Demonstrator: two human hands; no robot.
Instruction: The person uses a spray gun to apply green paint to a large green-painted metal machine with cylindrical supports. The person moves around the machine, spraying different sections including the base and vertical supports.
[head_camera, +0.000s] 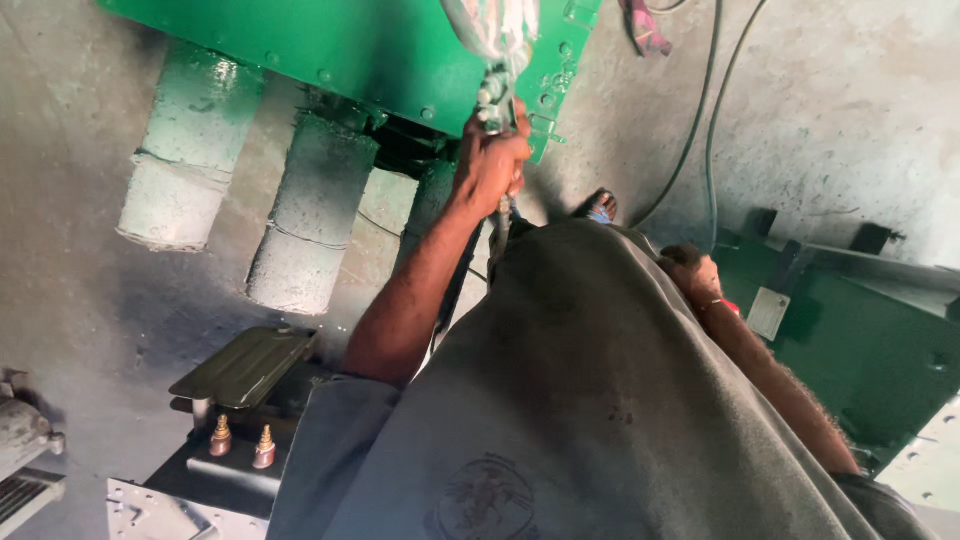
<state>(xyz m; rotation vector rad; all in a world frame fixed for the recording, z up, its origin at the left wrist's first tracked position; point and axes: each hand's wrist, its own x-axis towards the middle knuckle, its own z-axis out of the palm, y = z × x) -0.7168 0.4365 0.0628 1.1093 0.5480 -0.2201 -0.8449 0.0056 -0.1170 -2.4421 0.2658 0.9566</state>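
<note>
I've got the left hand (492, 160) up front, clenched round a metal spray gun (497, 95), w/ the gun's top running up against the green frame (350, 45). Right hand (692, 272) hangs low beside my grey shirt (600, 400), near a green box (850, 340); can't tell if it's closed or loose, fingers hidden. Two pale cylinders (300, 210) stick out under the frame. Brass terminals (242, 442) sit bottom left. Cables (705, 110) trail across the concrete floor (850, 120)
</note>
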